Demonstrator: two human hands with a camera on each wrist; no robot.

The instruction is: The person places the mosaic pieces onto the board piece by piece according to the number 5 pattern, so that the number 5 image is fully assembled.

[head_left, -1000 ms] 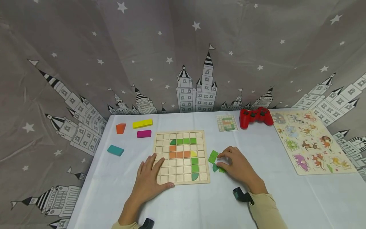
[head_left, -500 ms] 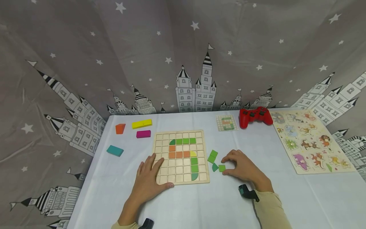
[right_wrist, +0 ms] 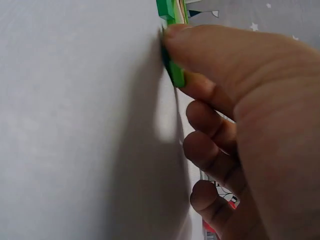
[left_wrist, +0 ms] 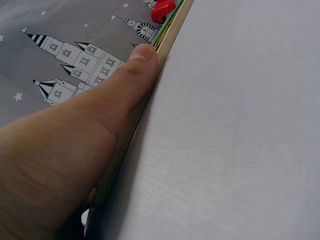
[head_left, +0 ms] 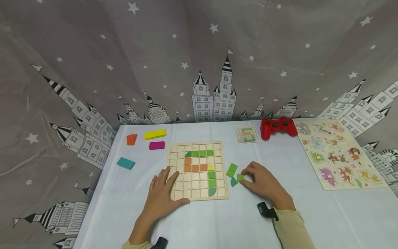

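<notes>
A wooden grid board (head_left: 198, 170) lies on the white table, partly filled with green, orange and one yellow tile. My left hand (head_left: 163, 193) rests flat on its lower-left corner, thumb along the front edge (left_wrist: 145, 65). My right hand (head_left: 259, 180) pinches a small green square tile (head_left: 240, 177) between thumb and forefinger just right of the board; in the right wrist view the green tile (right_wrist: 172, 70) sits tilted at the fingertips. A green square (head_left: 231, 169) and a dark green quarter-round piece (head_left: 234, 182) lie loose beside it.
A small pattern card (head_left: 247, 134) and a red game controller (head_left: 278, 127) lie at the back. An animal puzzle board (head_left: 339, 154) fills the right side. Orange (head_left: 131, 139), yellow (head_left: 154, 134), magenta (head_left: 157, 145) and teal (head_left: 125, 163) blocks lie at the left. A star-and-castle curtain hangs behind.
My right hand drew back to the right, uncovering the loose green pieces, then closed thumb and forefinger on the small green square and tipped it up. The left hand stayed on the board.
</notes>
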